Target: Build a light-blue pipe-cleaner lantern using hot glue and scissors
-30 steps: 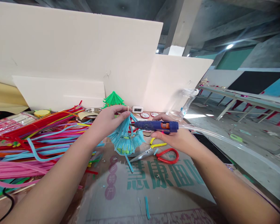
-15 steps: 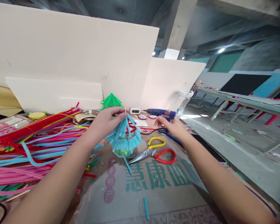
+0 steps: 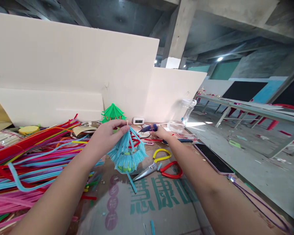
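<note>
1. Left hand (image 3: 110,133): thumb and forefinger pinch the tip of the blue model (image 3: 127,158), which is just left of the scissors (image 3: 152,167).

2. Right hand (image 3: 160,133): closed about the rear of the glue gun (image 3: 148,128), beyond the scissors; the nozzle points leftward, and its depth relative to the blue model is hard to judge.

3. Good practice (judged): keep the pinch light but steady, so that the strips neither bend nor splay; keep the nozzle, possibly hot, clear of the left fingertips.

4. Appearance: pale blue, fuzzy strips converge at the tip and flare below into a pleated skirt. Red latticework shows through a gap on the right; yellow-green shows at the base. A single blue strip (image 3: 131,183) trails forward, close to the scissors' blade tips.

5. For comparison: a green model (image 3: 113,112), well behind the scissors and to their left, has a similar peaked form.
</note>
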### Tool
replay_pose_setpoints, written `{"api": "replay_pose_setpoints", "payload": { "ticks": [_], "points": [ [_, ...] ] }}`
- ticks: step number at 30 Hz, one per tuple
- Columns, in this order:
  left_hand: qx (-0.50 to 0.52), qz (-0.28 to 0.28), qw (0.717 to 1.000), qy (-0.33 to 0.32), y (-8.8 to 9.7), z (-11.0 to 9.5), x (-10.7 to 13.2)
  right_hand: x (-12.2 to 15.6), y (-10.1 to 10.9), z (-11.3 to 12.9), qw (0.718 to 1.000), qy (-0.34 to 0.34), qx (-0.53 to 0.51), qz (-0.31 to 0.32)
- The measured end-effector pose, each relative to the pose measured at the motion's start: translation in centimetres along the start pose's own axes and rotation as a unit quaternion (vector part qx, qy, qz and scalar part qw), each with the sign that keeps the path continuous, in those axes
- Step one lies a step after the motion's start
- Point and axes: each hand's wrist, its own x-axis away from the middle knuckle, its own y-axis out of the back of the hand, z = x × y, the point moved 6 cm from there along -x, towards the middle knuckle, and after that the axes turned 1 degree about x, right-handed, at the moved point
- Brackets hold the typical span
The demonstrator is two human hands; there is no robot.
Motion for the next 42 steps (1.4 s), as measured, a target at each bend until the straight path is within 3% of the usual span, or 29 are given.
{"api": "replay_pose_setpoints", "payload": {
  "ticks": [3, 7, 10, 13, 14, 18, 21, 27, 35, 42],
  "points": [
    [0.007, -0.005, 1.000, -0.007, 0.0, 0.0, 0.0, 0.4, 0.0, -0.4, 0.999, -0.007, 0.053, 0.003],
    [0.020, -0.012, 1.000, -0.010, 0.1, 0.0, 0.0, 2.4, 1.6, -0.6, 0.992, -0.001, 0.126, -0.018],
    [0.021, -0.016, 1.000, -0.014, 0.0, 0.0, -0.1, 5.3, 3.4, -0.1, 0.983, 0.019, 0.174, -0.046],
    [0.013, -0.025, 0.999, -0.022, 0.1, -0.1, 0.0, 9.3, 4.2, 2.0, 0.978, 0.064, 0.188, -0.059],
    [0.009, -0.029, 0.999, -0.024, 0.1, -0.2, 0.0, 10.9, 3.9, 3.1, 0.978, 0.086, 0.181, -0.053],
    [-0.001, -0.044, 0.999, -0.030, 0.4, -0.5, 0.2, 17.4, -0.3, 8.5, 0.970, 0.200, 0.107, 0.089],
    [-0.013, -0.043, 0.998, -0.043, 0.6, -0.8, 0.3, 20.4, -3.4, 11.2, 0.952, 0.230, 0.172, 0.104],
    [-0.024, -0.033, 0.998, -0.052, 0.8, -1.0, 0.4, 21.0, -6.8, 12.0, 0.917, 0.278, 0.268, 0.102],
    [0.008, -0.048, 0.998, -0.050, 0.7, -0.3, 0.1, 22.0, -5.1, 13.3, 0.925, 0.332, 0.178, 0.054],
    [-0.005, -0.030, 0.999, -0.044, 0.8, -0.6, 0.3, 22.2, -6.4, 12.5, 0.906, 0.363, 0.195, 0.100]
  ]
}}
